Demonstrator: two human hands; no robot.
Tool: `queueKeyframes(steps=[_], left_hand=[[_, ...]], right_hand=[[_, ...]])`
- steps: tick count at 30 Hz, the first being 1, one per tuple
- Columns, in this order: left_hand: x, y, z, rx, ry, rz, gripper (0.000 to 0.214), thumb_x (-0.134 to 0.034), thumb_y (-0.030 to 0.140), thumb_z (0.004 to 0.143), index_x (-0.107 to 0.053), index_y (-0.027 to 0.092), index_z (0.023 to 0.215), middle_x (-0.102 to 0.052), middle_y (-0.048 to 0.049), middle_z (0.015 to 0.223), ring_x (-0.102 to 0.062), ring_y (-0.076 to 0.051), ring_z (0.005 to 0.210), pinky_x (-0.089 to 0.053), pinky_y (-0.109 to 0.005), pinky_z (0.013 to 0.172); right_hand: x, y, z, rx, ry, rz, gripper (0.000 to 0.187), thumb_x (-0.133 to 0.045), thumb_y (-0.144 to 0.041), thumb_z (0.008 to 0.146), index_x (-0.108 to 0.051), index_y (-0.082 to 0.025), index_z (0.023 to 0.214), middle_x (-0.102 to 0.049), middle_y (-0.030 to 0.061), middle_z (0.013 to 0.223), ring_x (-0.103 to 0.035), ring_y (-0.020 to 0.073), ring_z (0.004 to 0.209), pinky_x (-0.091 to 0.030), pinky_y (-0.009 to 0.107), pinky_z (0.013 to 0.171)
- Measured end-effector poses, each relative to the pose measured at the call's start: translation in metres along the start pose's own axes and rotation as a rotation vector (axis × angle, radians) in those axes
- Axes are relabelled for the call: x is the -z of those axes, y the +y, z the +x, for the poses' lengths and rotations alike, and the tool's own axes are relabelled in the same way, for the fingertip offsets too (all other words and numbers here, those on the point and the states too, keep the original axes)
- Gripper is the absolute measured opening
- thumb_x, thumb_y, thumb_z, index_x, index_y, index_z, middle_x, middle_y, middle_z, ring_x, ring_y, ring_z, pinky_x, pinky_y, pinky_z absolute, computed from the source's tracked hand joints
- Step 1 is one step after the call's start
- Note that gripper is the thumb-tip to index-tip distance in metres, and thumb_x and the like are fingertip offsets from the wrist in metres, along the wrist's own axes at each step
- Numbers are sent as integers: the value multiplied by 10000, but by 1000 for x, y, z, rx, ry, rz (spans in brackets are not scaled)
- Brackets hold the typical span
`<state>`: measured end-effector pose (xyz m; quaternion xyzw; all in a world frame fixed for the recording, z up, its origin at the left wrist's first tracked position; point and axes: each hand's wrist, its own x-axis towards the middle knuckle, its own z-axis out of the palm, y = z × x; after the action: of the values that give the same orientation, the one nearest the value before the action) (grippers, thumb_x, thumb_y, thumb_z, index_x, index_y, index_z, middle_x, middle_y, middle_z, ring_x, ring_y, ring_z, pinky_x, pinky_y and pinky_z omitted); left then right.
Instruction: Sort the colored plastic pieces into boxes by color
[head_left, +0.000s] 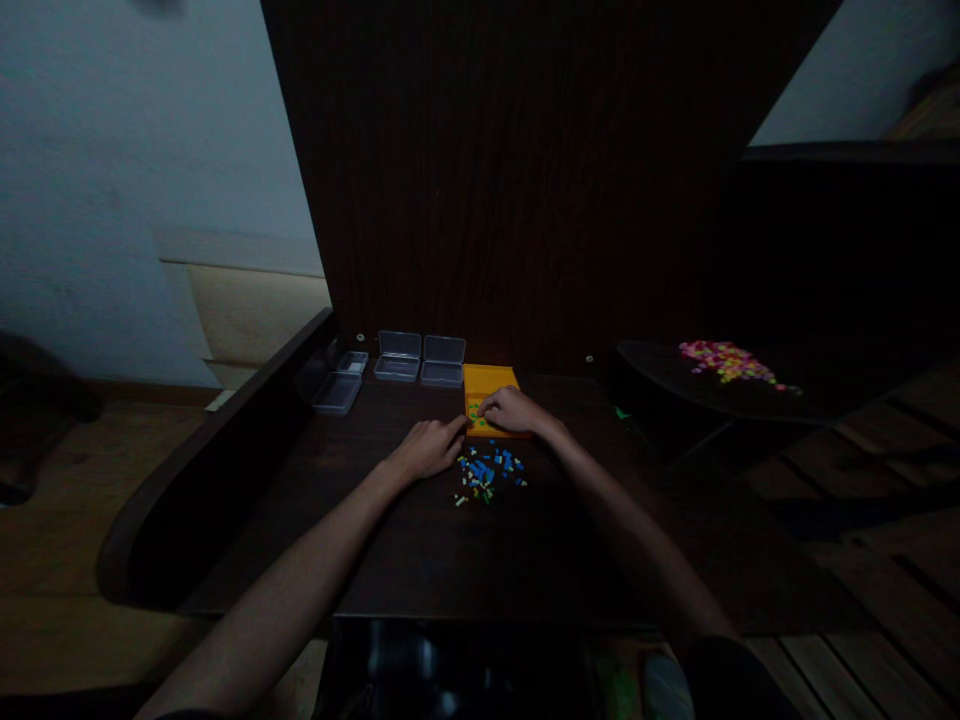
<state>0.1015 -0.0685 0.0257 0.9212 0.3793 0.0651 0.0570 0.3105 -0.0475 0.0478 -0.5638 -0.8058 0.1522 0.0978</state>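
An orange tray (491, 381) lies on the dark wooden table (420, 540), with a few small green pieces in it. My right hand (512, 409) rests on the tray's near part, fingers curled and pinched over the pieces. My left hand (427, 447) lies just left of the tray's near corner, fingers curled, fingertips touching its edge. A small heap of blue, green and white pieces (487, 474) sits on the table just in front of both hands. What the fingers hold is too small and dark to make out.
Several clear plastic boxes (420, 358) stand at the table's back left. A raised dark rail (217, 440) runs along the left edge. To the right, a lower dark shelf (675, 400) carries a pile of pink and yellow pieces (724, 361). A tall dark panel stands behind the table.
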Motion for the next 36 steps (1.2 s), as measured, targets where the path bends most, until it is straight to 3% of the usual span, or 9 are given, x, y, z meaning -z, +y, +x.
queueKeyframes(steps=[5,10,15,22,36], left_hand=[[0,0,0,3,2,-11,349,-344,335,950,-461,237,1264,-703,-97,958,-686,-264,887,-505,-356,786],[0,0,0,6,5,-6,355,-342,342,951,-462,237,1268,-702,-104,961,-685,-274,891,-505,-368,792],[-2,-2,1,-8,11,-6,360,-340,337,950,-456,239,1276,-704,-98,959,-687,-270,894,-509,-361,787],[-3,-3,0,-7,22,-26,362,-358,339,947,-456,248,1284,-702,-94,1009,-682,-260,930,-504,-351,810],[-4,-3,0,-5,31,-16,358,-352,339,951,-448,253,1285,-705,-91,1004,-683,-263,930,-504,-354,807]], right_hand=[[8,-2,-5,-5,13,3,312,-507,-112,793,-755,-147,979,-711,41,780,-569,126,651,-379,214,619],[19,4,-24,-24,31,78,277,-540,-153,770,-741,-111,956,-579,-14,603,-455,93,544,-320,209,560],[21,5,-58,28,-80,172,204,-583,-193,743,-733,-113,856,-511,-41,556,-406,80,510,-292,200,523],[11,-6,-87,33,-177,104,145,-603,-181,745,-723,-145,818,-536,-45,553,-425,75,490,-308,197,526],[8,-14,-88,44,-176,-35,146,-577,-172,793,-707,-194,857,-636,-6,695,-508,107,610,-309,213,574]])
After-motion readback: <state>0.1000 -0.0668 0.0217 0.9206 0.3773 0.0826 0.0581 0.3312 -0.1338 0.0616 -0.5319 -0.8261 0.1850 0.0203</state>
